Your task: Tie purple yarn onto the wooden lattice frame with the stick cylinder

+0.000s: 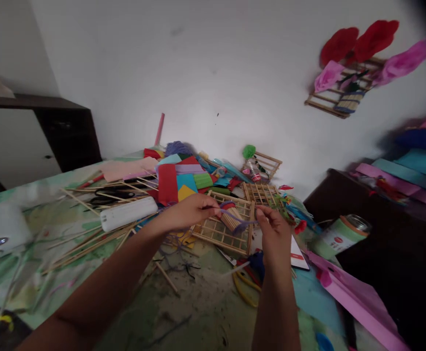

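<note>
My left hand (201,211) is closed in a pinch on one end of a purple piece of yarn (249,222). The fingers of my right hand (273,229) pinch the same yarn further right. Between the hands sits a small holder of short sticks (232,222), banded with purple and red at its top and purple at its bottom. It rests against a square lattice of thin wooden sticks (207,235). Below the lattice lie scissors with yellow handles (247,288), partly hidden by my right forearm.
Loose sticks (84,251) and a white power strip (128,214) lie on the left. Coloured paper (168,184) is piled behind. A green jar (339,236) and pink paper (362,297) are at the right. A flower-decorated lattice (330,100) hangs on the wall.
</note>
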A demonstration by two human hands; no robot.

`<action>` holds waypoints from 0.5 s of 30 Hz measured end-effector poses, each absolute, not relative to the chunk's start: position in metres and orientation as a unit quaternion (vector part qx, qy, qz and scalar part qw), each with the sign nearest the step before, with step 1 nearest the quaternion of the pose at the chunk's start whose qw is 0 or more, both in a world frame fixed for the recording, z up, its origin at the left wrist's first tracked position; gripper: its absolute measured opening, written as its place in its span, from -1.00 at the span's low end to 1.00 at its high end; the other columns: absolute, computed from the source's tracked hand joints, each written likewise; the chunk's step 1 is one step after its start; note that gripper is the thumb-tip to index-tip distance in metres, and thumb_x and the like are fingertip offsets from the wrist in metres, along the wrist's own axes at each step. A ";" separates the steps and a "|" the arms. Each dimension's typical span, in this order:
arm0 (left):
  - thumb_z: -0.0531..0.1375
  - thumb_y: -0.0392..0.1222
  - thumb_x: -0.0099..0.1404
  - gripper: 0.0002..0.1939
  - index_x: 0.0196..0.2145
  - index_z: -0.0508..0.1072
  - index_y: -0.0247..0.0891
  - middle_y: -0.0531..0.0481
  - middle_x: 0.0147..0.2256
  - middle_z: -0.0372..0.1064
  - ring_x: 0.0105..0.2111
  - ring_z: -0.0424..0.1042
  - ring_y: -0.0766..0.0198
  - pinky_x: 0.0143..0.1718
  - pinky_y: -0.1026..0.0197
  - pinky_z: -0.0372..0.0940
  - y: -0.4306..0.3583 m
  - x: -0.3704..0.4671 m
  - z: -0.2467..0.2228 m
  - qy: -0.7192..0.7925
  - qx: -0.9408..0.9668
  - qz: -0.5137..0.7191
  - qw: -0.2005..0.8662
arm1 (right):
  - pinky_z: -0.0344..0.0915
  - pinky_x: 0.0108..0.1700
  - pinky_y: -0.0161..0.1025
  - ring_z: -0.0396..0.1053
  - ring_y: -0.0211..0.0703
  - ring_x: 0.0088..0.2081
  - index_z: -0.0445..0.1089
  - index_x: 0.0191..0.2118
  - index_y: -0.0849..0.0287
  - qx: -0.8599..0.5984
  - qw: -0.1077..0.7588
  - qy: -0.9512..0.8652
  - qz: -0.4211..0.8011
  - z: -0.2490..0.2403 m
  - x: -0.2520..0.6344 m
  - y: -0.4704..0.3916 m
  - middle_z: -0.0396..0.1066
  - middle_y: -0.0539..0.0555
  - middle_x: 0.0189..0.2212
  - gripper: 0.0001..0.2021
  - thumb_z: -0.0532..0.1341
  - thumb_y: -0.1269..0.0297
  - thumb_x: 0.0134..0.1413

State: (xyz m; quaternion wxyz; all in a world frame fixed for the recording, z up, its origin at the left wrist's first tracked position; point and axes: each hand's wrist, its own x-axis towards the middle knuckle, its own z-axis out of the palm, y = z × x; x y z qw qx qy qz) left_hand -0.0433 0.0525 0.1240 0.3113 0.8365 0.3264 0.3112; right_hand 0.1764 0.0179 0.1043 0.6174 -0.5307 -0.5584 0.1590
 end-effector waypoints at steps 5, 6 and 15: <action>0.07 -0.14 0.31 -0.75 -0.36 0.48 -0.32 0.02 -0.43 0.38 -0.41 0.32 0.33 -0.38 0.35 0.15 0.048 -0.037 0.120 0.307 0.844 0.328 0.293 | 0.21 -0.05 -0.01 0.35 0.00 -0.16 0.50 -0.29 0.17 -0.518 0.518 -0.666 0.137 0.107 0.151 0.015 0.46 0.15 -0.26 -0.67 0.19 0.02 -0.04; 0.07 -0.16 0.31 -0.76 -0.36 0.49 -0.32 0.01 -0.43 0.39 -0.41 0.33 0.33 -0.38 0.35 0.16 0.047 -0.036 0.120 0.303 0.845 0.329 0.293 | 0.23 -0.09 -0.03 0.37 0.00 -0.19 0.51 -0.32 0.16 -0.514 0.491 -0.688 0.146 0.108 0.146 0.014 0.47 0.14 -0.29 -0.68 0.19 0.01 -0.03; 0.09 -0.20 0.29 -0.78 -0.35 0.50 -0.33 0.02 -0.43 0.40 -0.44 0.31 0.35 -0.43 0.36 0.15 0.043 -0.037 0.126 0.306 0.849 0.315 0.294 | 0.24 -0.27 -0.13 0.38 -0.03 -0.37 0.47 -0.50 0.13 -0.547 0.465 -0.683 0.133 0.110 0.144 0.012 0.47 0.08 -0.47 -0.64 0.15 -0.07 -0.06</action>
